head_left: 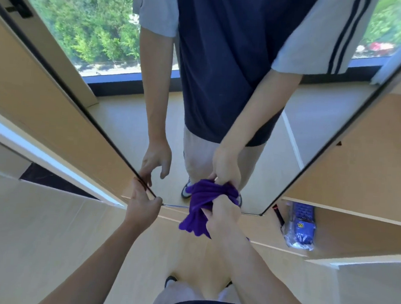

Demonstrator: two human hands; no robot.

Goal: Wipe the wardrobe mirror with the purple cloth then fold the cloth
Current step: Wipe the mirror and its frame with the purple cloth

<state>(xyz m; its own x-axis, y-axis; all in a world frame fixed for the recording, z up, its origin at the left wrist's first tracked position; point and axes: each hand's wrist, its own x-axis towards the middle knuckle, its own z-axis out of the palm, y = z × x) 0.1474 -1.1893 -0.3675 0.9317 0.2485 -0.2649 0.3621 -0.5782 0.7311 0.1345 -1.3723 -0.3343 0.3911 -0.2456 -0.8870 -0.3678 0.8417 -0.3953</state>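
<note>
Gripping a bunched purple fleece cloth [199,208], the person's right hand [223,218] has its fingers curled round the fabric and presses the wad against the lower edge of the tall frameless wardrobe mirror [130,123], right of centre. Part of the cloth hangs loose below the fist, on the near side. The left hand [141,207] reaches to the mirror's lower left corner, where the thin dark edge strip [114,143] comes down; its fingers are spread and loosely bent, and the thumb and fingertips lie at the corner. Whether they pinch the edge or only touch it cannot be told.

The glass shows the person's reflection in a navy shirt with pale striped sleeves, beige trousers and pale shoes, with a large window and green foliage behind.

Pale wooden wardrobe panels [44,98] flank the mirror on both sides. On the right, a low open shelf compartment [355,231] holds a blue packet wrapped in clear plastic [301,226], with a thin black and red object [278,214] just beside it on its left; both are near the mirror's lower right corner and apart from the cloth. A black handle [17,12] sits at the far left. Light wooden floor [70,237] lies nearby, with the person's own trousers and shoe tips at the bottom edge.
</note>
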